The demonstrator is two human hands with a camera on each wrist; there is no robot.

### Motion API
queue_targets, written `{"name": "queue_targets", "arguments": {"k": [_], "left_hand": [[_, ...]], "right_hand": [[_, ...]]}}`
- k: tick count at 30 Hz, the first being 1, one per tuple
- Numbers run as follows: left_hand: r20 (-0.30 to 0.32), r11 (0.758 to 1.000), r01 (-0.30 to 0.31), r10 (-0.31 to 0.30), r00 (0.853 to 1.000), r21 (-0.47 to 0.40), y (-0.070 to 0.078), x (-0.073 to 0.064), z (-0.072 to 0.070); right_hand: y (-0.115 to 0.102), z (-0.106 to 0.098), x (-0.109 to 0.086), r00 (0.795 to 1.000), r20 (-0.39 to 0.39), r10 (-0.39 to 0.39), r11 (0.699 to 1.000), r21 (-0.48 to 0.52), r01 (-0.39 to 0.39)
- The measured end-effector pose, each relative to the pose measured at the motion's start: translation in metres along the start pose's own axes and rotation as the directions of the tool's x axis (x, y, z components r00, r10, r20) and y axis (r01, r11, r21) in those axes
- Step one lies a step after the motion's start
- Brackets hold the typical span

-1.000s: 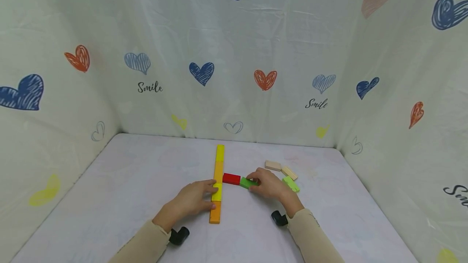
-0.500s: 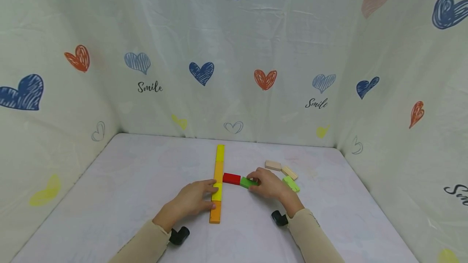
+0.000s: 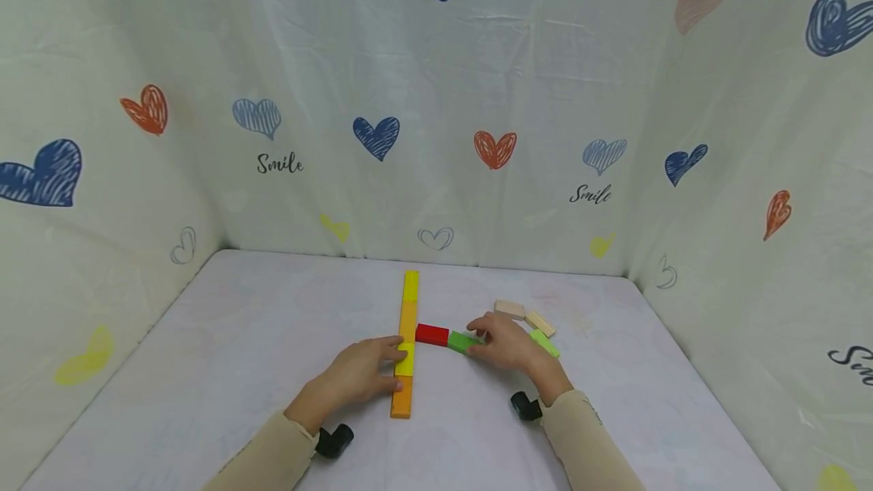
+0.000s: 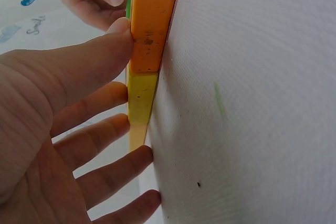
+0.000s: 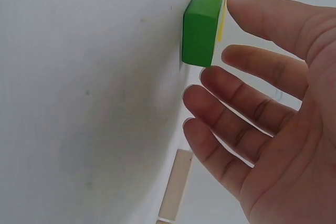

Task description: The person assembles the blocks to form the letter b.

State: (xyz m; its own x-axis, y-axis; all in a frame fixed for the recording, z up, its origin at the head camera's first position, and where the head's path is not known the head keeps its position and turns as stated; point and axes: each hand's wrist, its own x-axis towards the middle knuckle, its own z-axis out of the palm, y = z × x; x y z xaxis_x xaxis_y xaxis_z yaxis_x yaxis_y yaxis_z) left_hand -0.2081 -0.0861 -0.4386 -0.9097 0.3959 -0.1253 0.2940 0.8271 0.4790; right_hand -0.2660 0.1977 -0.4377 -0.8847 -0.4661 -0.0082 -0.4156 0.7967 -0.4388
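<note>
Has L hand [image 3: 355,371] at 8 o'clock of a straight block row [image 3: 407,323], w/ fingers relaxed & fairly straight. Touches near yellow block [image 3: 405,366] w/ fingertips, plus orange block [image 3: 402,404] w/ thumb, all along row's 9 o'clock side. Has row laid end to end, approx 12 to 6: far yellow block [image 3: 410,285] first, then amber block [image 3: 407,313], near yellow, orange last.

Has red block [image 3: 433,334] flat on surface [image 3: 273,324], meeting row's 3 o'clock side nr mid-length. Has green block [image 3: 460,342] adjoining red's far-from-row end, angled a bit twd 4.

Has R hand [image 3: 505,343] at row's 3 o'clock, by green's outer end, w/ fingers loosely spread, not wrapped round it. Has thumb just beside green in R wrist view; can't tell if touching.

Re R hand: has beige block [image 3: 509,309] at 12, pale wood block [image 3: 540,322] at 2, light-green piece [image 3: 546,342] at 3, partly hidden.

Wears tan sleeves [image 3: 589,438], w/ black device [image 3: 334,442] approx 6–7 o'clock of L hand, another approx 5 of R. Has cloth backdrop [image 3: 436,195] at 12, printed w/ hearts & "Smile".
</note>
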Motion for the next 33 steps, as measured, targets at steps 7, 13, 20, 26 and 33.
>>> {"name": "queue_targets", "arguments": {"k": [7, 13, 20, 26, 33], "left_hand": [[0.003, 1.000, 0.004, -0.004, 1.000, -0.009, 0.000, -0.001, 0.000], [0.000, 1.000, 0.001, -0.001, 1.000, -0.006, -0.001, -0.001, 0.000], [0.004, 1.000, -0.005, 0.005, 1.000, -0.007, -0.001, 0.001, 0.001], [0.002, 1.000, 0.019, -0.019, 1.000, 0.000, -0.001, 0.000, 0.001], [0.000, 1.000, -0.001, 0.001, 1.000, -0.011, -0.002, 0.000, 0.000]], "right_hand": [[0.005, -0.003, 0.000, 1.000, -0.013, 0.006, 1.000, 0.007, -0.006], [0.009, -0.007, 0.000, 0.999, -0.027, 0.025, 0.999, -0.025, -0.025], [0.023, -0.020, -0.004, 0.996, -0.087, 0.030, 0.999, -0.039, -0.033], [0.036, -0.036, -0.003, 0.994, -0.109, 0.022, 0.998, -0.054, -0.028], [0.051, -0.046, 0.003, 0.989, -0.144, 0.040, 0.998, -0.047, -0.047]]}}
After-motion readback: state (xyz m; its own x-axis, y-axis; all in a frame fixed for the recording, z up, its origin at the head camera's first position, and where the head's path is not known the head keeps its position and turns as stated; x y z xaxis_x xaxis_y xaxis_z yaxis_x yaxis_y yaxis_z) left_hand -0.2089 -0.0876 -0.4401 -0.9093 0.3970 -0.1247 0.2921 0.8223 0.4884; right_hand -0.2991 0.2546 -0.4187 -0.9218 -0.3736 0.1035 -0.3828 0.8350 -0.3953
